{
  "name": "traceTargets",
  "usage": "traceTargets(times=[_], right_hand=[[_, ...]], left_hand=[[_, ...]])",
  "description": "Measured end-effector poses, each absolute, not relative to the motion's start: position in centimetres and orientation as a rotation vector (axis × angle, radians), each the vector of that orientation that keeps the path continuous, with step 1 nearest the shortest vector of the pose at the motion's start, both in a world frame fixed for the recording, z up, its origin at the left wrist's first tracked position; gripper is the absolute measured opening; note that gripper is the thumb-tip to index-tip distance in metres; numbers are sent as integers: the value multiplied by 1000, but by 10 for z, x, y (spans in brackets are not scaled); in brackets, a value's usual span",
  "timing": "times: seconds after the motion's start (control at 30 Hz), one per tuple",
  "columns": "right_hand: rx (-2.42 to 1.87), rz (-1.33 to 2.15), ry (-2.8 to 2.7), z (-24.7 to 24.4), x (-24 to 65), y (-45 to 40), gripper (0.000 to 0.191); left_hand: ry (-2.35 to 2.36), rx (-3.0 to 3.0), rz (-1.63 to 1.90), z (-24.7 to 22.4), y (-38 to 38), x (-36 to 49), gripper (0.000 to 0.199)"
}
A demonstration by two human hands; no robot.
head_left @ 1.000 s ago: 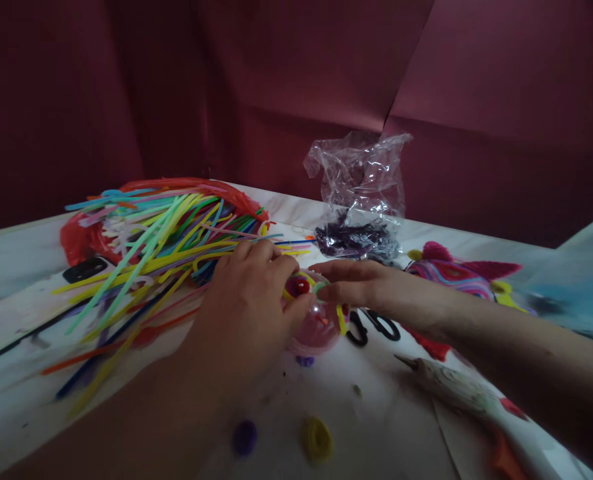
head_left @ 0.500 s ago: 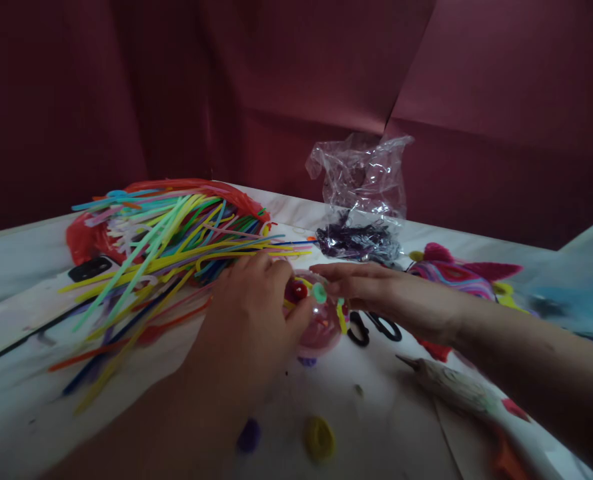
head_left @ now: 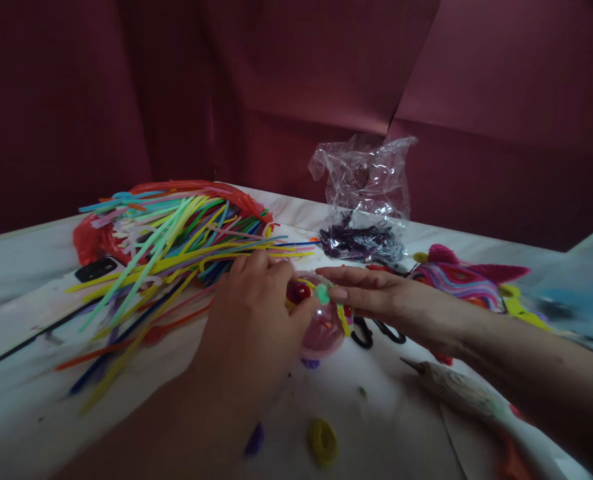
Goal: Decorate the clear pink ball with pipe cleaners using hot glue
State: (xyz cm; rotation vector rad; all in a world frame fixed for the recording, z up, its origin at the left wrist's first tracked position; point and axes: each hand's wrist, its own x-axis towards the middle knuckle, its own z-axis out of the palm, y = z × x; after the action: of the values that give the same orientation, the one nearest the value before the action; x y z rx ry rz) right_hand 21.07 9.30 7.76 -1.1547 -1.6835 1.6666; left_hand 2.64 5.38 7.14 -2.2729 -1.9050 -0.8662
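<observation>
A clear pinkish rounded plastic piece stands on the table, trimmed with shiny red beads, yellow fuzzy strips and a mint-green bit. My left hand curls round its left side, thumb pressed near the mint-green bit. From the right, my right hand pinches its upper edge, the fingers fairly straight. My hands hide much of its sides. Just right of it lie the black handles of scissors, partly under my right hand. A glue gun with a pointed metal tip rests below my right forearm.
Loose colourful pipe cleaners spill from a red bag at left, over a white phone. A clear bag with dark purple material stands behind. A striped fuzzy craft piece lies right. Yellow and purple coils lie in front.
The view has shifted slightly, so everything sits a little to the right. Both hands stay on the plastic piece, and the mint-green bit looks slightly turned.
</observation>
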Motion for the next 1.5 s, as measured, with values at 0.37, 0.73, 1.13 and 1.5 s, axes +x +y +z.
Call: traceTargets(times=[0.37, 0.73, 1.13, 1.5], right_hand=[[-1274, 1545, -1606, 72, 202, 95, 56], [-1278, 1564, -1634, 74, 202, 100, 43], [-1276, 1587, -1606, 75, 199, 100, 40], [-1409, 1502, -1614, 82, 195, 98, 31]], left_hand=[[-2231, -2355, -1525, 64, 58, 19, 14], [-2435, -2352, -1945, 48, 67, 9, 16], [-2274, -2227, -1384, 52, 53, 15, 23], [-2118, -2123, -1208, 48, 46, 24, 24]])
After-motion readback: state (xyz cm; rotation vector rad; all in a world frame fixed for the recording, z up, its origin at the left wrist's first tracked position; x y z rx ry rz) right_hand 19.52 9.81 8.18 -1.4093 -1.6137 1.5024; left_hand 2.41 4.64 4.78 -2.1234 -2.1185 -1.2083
